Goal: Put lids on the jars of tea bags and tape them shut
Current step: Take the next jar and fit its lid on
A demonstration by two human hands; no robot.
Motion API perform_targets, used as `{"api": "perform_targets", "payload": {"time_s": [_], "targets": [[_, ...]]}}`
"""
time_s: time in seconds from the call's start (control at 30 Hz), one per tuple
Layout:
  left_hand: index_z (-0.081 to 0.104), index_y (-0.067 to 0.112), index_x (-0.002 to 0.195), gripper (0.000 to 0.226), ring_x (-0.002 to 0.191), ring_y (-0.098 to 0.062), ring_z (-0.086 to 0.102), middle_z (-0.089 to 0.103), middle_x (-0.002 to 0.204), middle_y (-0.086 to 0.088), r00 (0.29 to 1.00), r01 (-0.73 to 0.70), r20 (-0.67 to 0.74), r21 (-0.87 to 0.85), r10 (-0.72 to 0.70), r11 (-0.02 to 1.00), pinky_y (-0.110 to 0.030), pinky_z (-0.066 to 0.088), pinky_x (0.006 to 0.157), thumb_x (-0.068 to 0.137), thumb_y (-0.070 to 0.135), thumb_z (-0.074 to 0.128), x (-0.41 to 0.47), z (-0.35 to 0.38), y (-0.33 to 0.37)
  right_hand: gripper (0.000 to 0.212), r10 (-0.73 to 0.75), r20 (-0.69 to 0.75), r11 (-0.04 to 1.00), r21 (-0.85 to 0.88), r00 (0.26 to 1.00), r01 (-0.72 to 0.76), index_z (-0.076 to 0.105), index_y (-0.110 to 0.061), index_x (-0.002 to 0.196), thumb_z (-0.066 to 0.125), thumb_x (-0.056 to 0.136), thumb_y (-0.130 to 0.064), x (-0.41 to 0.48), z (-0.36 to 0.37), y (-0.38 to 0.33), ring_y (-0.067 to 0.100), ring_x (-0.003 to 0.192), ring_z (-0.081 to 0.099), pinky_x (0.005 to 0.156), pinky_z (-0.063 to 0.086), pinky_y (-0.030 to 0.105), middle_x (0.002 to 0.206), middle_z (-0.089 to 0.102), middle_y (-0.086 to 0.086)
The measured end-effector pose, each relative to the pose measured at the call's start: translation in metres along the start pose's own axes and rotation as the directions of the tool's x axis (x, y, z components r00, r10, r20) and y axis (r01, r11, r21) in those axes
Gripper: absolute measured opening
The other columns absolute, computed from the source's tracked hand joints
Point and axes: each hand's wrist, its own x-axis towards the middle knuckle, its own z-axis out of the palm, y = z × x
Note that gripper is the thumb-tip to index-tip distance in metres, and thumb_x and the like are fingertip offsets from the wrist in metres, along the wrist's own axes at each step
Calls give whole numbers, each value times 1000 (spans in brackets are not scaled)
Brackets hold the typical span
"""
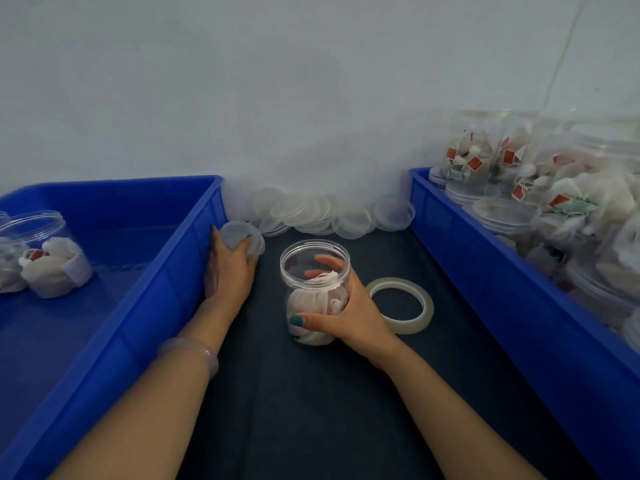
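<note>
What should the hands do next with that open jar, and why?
Probably the left hand should carry the lid it holds over to the jar and set it on top. The jar's mouth is open, tea bags are inside, and the right hand holds it steady. The tape roll lies beside it, untouched, so taping likely comes after.

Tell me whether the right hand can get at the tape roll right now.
Probably yes: the tape roll lies flat just beside the right hand, nothing between them; but that hand grips the open jar and must release it first.
</note>
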Motion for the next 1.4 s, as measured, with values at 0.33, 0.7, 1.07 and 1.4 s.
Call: {"api": "perform_targets", "payload": {"time_s": [0.33, 0.7, 1.07, 1.4], "targets": [[49, 12, 137, 47, 115, -39, 44, 32, 136, -24, 988, -44, -147, 47, 50, 998, -44, 50, 88, 96, 30, 65, -5, -2, 2, 89, 4, 4, 1000, 1, 1000, -4, 43, -25, 139, 91, 67, -6, 0, 0, 0, 8, 117, 64, 89, 53, 20, 130, 62, 2], [19, 28, 159, 70, 151, -45, 8, -9, 164, -24, 999, -51, -12, 28, 51, 998, -56, 28, 117, 100, 47, 52, 4, 6, -2, 89, 4, -7, 1000, -7, 1000, -4, 44, -24, 138, 91, 63, -13, -1, 2, -3, 8, 116, 63, 91, 53, 21, 127, 62, 0], [23, 3, 154, 86, 130, -39, 42, 34, 148, -24, 993, -15, -121, -31, 12, 999, -48, 42, 105, 93, 47, 65, 16, 8, 4, 87, -1, -15, 1000, -9, 1000, 0, 46, -24, 137, 91, 66, -4, 2, 2, 1, 9, 116, 63, 91, 53, 21, 126, 62, -1], [41, 9, 140, 53, 114, -34, 57, 46, 139, -17, 961, -184, -258, -324, 101, 928, -34, 47, 84, 93, 10, 66, 11, 2, 3, 87, -5, -13, 1000, -19, 1000, 5, 45, -24, 137, 91, 66, -3, 3, 2, 1, 9, 117, 63, 90, 52, 20, 126, 62, 0]]}}
